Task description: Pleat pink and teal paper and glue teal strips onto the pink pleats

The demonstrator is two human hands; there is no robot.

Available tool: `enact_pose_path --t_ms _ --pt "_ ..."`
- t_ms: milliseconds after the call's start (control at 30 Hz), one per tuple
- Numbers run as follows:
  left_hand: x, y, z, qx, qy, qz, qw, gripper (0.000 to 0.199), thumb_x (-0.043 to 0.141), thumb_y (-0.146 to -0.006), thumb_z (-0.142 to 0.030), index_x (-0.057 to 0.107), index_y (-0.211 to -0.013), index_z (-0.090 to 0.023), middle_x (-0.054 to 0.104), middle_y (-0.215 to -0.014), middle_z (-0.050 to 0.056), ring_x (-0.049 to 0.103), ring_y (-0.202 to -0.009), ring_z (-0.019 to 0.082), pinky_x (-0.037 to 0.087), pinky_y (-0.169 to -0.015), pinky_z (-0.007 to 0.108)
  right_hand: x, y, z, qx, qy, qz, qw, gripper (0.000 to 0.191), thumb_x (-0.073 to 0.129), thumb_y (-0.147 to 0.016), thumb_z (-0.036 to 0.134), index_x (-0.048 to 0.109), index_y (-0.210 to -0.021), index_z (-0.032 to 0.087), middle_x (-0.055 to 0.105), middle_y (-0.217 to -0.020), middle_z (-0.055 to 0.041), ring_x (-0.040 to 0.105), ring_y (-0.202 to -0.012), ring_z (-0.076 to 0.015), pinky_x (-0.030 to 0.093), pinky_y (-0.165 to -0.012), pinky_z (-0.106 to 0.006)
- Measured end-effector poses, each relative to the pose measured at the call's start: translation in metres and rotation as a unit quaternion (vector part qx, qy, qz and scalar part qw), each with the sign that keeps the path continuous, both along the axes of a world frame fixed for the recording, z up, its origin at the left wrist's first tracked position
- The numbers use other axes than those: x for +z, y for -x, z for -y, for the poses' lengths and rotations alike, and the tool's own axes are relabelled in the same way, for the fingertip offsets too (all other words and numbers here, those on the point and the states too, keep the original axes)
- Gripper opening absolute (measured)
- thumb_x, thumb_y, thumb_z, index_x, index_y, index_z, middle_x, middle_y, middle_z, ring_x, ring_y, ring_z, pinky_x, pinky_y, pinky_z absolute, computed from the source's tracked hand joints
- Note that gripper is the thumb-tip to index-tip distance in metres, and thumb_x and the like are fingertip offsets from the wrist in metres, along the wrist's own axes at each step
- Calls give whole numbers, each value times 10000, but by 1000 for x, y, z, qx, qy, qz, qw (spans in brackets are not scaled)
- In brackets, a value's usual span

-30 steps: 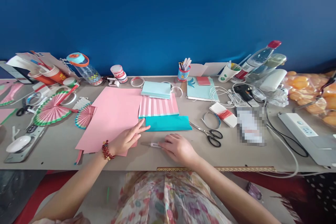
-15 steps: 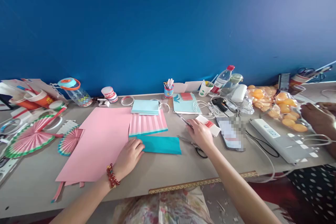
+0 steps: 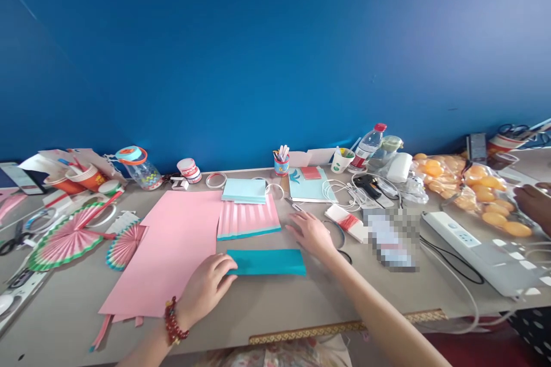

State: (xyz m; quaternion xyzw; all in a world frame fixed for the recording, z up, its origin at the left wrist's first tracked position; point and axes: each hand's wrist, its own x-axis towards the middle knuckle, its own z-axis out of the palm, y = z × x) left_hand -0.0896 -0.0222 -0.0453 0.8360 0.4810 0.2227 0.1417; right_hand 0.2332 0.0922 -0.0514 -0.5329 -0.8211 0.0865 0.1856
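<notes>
teal strip [image 3: 266, 262]: 1 | spread fans [image 3: 60, 241]: 2 | striped sheet [image 3: 249, 219]: 1 | red-capped bottle [image 3: 368, 145]: 1

Pwr strip [image 3: 451, 229] R; red-cap btl [image 3: 369, 144] nr blue wall [image 3: 258, 69].

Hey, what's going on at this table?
A person's left hand rests at one end of a teal paper strip. The right hand is farther back, beside a slim tool; its grip is unclear. Pink striped paper lies just beyond the strip, with large pink sheets to the left.
</notes>
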Motion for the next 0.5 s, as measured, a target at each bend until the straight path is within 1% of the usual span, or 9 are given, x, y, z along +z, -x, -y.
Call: enact_pose_path --t_ms 67,133,200,300,333,400,467,500 --pt "10 11 -5 27 11 47 998 107 518 -957 -265 590 -1034 -248 669 -1033 25 648 -969 178 533 -836 286 -5 13 -2 14 45 -60 997 305 544 -927 320 639 -1198 214 679 -1131 -75 613 -1010 -225 447 -896 -324" --pt "25 26 -16 63 -7 89 994 118 517 -957 -288 595 -1034 -243 677 -1015 23 660 -934 161 539 -804 252 -9 25 -6 -2 62 -90 994 313 578 -885 289 637 -1179 199 697 -1009 -63 630 -898 -209 461 -838 -311" --pt "40 42 -33 107 -67 99 987 135 521 -953 -300 597 -1040 -229 681 -993 33 662 -927 165 532 -814 255 -11 37 -10 -22 58 -100 993 374 611 -837 276 619 -1198 179 692 -928 -61 625 -841 -216 461 -800 -317" --pt "57 60 -72 152 -171 62 971 165 508 -952 -300 588 -1064 -209 681 -1035 65 651 -975 193 510 -873 297 -15 50 -14 -44 55 -122 990 540 652 -742 218 568 -1273 163 683 -903 -64 616 -841 -238 450 -796 -332" --pt "59 63 -88 167 -199 46 965 178 496 -955 -301 592 -1070 -205 683 -1063 75 646 -1007 205 498 -904 316 -16 52 -14 -49 56 -132 988 586 642 -719 184 550 -1297 170 681 -895 -58 615 -836 -235 448 -793 -329" --pt "59 64 -122 200 -212 -10 956 204 471 -960 -317 615 -1049 -201 689 -1099 89 635 -1055 232 483 -932 346 -19 55 -15 -59 60 -158 984 627 589 -701 126 528 -1321 195 675 -861 -37 615 -804 -217 447 -768 -309" --pt "51 61 -156 203 -201 -30 958 206 484 -949 -306 644 -1025 -200 697 -1102 91 637 -1057 252 481 -919 359 -22 53 -15 -69 63 -190 977 625 528 -706 106 523 -1322 214 667 -851 -26 616 -790 -199 451 -741 -291" --pt "46 58 -170 199 -192 -38 960 195 495 -938 -287 658 -1010 -207 704 -1098 81 651 -1021 249 489 -887 349 -23 51 -16 -73 63 -209 973 613 507 -712 109 525 -1316 216 665 -862 -27 617 -796 -194 456 -736 -287"
